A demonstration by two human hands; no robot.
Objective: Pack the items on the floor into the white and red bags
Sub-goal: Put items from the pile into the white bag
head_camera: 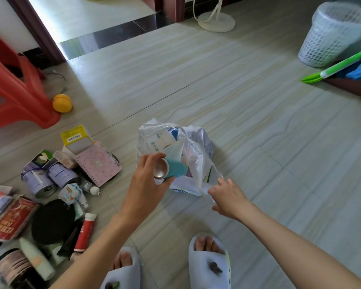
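Far left of our holding hand, we see two purple cans (48, 179), a pink notebook (98, 166) and a red tube (85, 232) lying on the floor (238, 101). Our left hand (148, 182) grips a teal can (171, 170), with its silver bottom facing us, right at the mouth of the white bag (175, 147). Just right of it, our right hand (227, 197) pinches the bag's edge.
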